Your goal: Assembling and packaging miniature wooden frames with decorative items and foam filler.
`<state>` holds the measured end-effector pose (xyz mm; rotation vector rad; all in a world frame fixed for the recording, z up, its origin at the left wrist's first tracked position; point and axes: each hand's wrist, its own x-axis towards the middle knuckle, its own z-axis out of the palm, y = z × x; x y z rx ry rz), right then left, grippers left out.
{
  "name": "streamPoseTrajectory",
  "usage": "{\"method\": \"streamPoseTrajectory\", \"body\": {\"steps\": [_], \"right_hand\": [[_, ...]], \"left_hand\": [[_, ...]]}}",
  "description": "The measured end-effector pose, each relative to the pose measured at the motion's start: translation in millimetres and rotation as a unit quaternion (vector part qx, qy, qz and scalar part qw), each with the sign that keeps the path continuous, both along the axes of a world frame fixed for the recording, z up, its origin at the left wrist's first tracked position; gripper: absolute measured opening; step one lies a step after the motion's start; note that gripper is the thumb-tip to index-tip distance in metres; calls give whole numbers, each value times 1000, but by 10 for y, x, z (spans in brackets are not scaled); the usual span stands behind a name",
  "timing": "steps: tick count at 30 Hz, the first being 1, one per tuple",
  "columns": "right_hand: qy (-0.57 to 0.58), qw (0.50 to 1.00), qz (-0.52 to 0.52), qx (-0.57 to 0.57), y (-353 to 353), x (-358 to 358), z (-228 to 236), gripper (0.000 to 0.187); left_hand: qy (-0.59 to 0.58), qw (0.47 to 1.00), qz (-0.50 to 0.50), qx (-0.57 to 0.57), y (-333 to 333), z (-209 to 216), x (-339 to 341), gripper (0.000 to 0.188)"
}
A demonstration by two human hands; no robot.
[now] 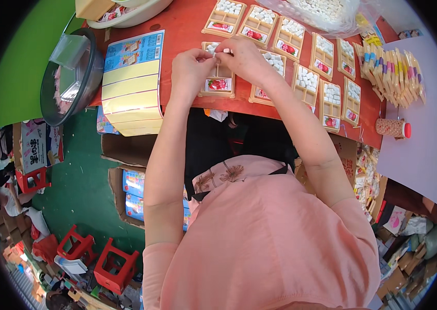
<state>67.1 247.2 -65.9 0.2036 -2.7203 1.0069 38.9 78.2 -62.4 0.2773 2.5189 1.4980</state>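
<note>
Both my hands meet over the upper part of a small beige compartment tray point(217, 94) at the table's near edge. My left hand point(189, 68) has its fingertips pinched together there, and what they hold, if anything, is hidden. My right hand point(247, 58) pinches too, with a small white marshmallow-like piece point(227, 50) showing at its fingers. Some white pieces show in the tray's top compartment between the hands. A red strawberry-print packet point(218, 84) lies in its lower compartment. Beside it, a similar tray point(307, 82) holds many white pieces and stands among several others in rows.
A plastic bag of white pieces point(322, 9) lies at the back of the red table point(177, 23). Printed label sheets point(131, 82) and a dark bowl point(90, 77) are at left. Wrapped wooden sticks point(396, 72) and a red-capped jar point(393, 128) are at right. Red stools point(116, 266) stand on the floor.
</note>
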Motion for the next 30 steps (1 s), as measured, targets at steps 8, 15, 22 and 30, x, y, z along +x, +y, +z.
{"method": "streamPoseTrajectory", "body": {"steps": [8,15,22,30], "right_hand": [[-131,964,-34,-228,127,18,274,23],[-180,703,32,-687,441,196,250,12],[-162,618,53,-768,547,511,234,16],[-236,790,52,-563,228,802,249,21]], "left_hand": [[51,999,14,-14,-47,-66,-69,25],[105,985,21,-135,153,66,-102,22],[-1,997,39,69,9,-34,-316,28],[131,980,-75,-127,11,-136,-393,27]]}}
